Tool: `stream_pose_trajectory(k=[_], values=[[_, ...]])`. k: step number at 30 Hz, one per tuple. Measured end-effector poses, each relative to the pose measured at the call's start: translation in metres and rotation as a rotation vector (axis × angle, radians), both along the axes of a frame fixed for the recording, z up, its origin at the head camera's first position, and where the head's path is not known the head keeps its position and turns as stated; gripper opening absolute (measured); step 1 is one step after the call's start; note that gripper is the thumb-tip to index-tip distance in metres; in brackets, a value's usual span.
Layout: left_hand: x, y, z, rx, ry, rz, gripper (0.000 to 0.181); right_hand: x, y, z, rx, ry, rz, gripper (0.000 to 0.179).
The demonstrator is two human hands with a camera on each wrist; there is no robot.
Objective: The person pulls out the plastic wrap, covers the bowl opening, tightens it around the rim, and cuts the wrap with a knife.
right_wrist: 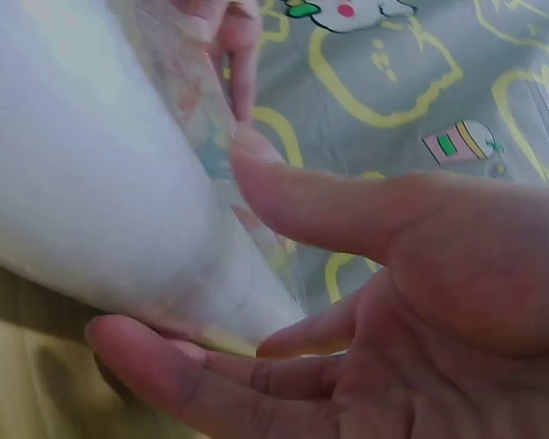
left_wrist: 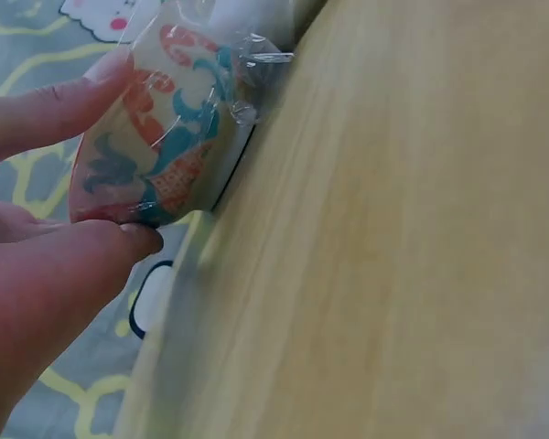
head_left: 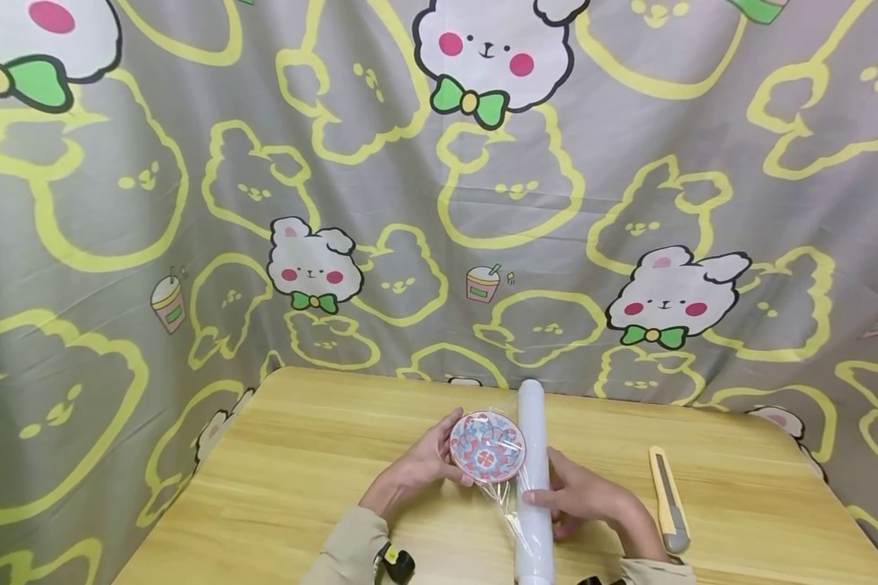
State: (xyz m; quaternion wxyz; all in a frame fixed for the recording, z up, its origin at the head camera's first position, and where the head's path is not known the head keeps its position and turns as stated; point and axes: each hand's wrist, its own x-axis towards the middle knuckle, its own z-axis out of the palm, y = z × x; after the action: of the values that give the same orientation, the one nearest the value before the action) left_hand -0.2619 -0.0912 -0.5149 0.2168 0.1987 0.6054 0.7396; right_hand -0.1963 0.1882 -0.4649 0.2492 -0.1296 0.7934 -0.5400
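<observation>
In the head view my left hand (head_left: 432, 457) holds a small round bowl (head_left: 487, 447) with a red and blue floral pattern, its patterned face toward the camera. Clear film (head_left: 510, 516) covers the bowl and runs to a long white roll of cling film (head_left: 532, 439) beside it. The left wrist view has the thumb and fingers gripping the rim of the bowl (left_wrist: 165, 128), with film bunched at its far side. My right hand (head_left: 588, 491) grips the roll; in the right wrist view its thumb lies along one side and its fingers (right_wrist: 210, 380) pass beneath.
A yellow and grey utility knife (head_left: 669, 500) lies on the wooden table (head_left: 322, 439), right of my right hand. Behind the table's back edge hangs a grey curtain (head_left: 410, 195) printed with cartoon bunnies.
</observation>
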Motion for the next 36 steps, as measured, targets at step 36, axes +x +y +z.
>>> stream_pose_trajectory(k=[36], values=[[-0.001, 0.003, -0.008, -0.13, 0.069, 0.105, 0.108, -0.023, -0.011, -0.026, -0.049, 0.015, -0.489, 0.06]])
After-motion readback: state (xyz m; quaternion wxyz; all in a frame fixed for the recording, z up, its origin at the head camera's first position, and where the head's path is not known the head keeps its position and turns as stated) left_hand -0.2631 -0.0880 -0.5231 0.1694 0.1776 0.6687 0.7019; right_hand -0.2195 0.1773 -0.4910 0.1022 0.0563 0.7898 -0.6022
